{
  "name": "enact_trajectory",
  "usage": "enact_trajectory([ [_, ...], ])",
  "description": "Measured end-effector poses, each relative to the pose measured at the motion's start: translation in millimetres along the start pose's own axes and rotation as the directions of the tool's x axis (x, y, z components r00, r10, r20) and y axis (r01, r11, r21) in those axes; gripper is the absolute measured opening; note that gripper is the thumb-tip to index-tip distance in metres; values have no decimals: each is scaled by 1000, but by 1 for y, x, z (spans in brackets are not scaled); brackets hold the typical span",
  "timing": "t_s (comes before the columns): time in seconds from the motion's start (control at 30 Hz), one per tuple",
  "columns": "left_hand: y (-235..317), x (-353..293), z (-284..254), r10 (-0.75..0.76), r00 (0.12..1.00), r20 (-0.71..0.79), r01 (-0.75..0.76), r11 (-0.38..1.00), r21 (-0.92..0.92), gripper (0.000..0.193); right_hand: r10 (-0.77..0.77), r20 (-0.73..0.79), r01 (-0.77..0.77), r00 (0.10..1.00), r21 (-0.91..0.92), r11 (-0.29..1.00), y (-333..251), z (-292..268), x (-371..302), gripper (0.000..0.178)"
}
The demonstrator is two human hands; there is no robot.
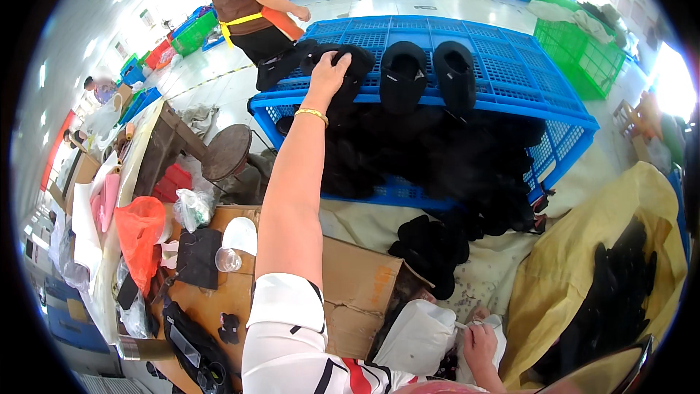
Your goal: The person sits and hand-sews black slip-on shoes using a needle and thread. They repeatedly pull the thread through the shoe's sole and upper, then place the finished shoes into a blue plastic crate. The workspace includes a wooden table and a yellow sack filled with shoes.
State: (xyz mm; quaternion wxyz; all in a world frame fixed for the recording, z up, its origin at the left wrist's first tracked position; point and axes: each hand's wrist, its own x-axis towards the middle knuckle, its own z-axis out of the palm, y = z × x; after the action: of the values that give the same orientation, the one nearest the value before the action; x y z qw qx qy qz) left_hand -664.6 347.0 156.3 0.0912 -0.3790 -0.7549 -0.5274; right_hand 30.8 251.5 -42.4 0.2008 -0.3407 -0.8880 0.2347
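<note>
My left hand, at the end of a stretched arm, grips a black slipper at the top front edge of a blue plastic crate. More black slippers stand beside it in a row along that edge. Heaped black slippers fill the crate's open front, dark and hard to tell apart. Low at the right, close to my body, my right hand has its fingers curled on the edge of a white bag; its contents are mostly hidden.
A yellow sack with black pieces stands at the right. Black slippers lie on the floor below the crate. At left are a cluttered table, an orange bag and a round stool. Another person stands beyond the crate.
</note>
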Motion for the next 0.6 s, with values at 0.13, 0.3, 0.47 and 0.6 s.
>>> enact_trajectory([
  [0.13,30,-27,9,73,987,-146,-45,982,185,60,-4,-26,3,1000,-34,999,8,1,-6,9],
  [0.3,89,-77,-6,147,932,-332,-115,987,114,43,-18,-16,18,1000,-18,1000,7,1,-5,9],
  [0.47,129,-174,-30,219,935,-279,-170,967,189,34,-53,-3,53,999,-20,998,5,-4,-3,8],
  [0.6,130,-270,-60,524,836,-165,-442,820,364,28,-48,-27,48,998,-13,999,6,-7,-11,7],
])
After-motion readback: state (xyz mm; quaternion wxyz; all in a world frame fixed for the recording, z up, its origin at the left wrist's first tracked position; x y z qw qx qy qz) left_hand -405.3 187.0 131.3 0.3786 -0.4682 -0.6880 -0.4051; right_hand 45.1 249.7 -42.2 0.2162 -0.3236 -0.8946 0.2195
